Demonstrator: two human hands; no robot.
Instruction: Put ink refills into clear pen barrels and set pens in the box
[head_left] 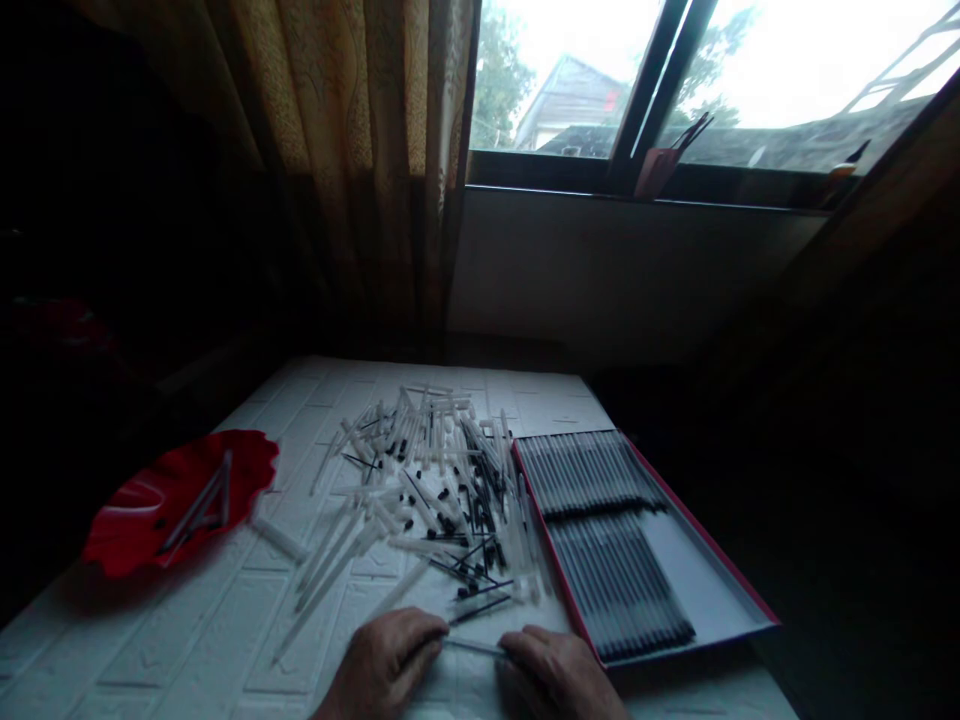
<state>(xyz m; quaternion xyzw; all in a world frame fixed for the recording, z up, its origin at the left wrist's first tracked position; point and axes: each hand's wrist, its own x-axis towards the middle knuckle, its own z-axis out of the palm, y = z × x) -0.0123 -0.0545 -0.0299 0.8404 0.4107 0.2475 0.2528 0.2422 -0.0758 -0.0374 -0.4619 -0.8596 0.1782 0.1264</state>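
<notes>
Near the table's front edge, my left hand [390, 655] and my right hand [559, 670] pinch the two ends of a slim ballpoint pen [474, 648]. It lies level between them; its ends are hidden by my fingers. Just beyond my hands spreads a loose pile of pen parts: clear barrels [330, 560], dark ink refills [480, 608] and small black plugs [448, 523]. Beside my right hand, a shallow red-edged box [720, 570] holds two rows of pens [619, 585], their dark ends toward me.
A red wavy-rimmed bowl [259, 460] with a few barrels in it stands on the left of the white brick-patterned table [202, 640]. Behind the table hang curtains [360, 200]. A pinkish holder [655, 172] with thin sticks stands on the windowsill.
</notes>
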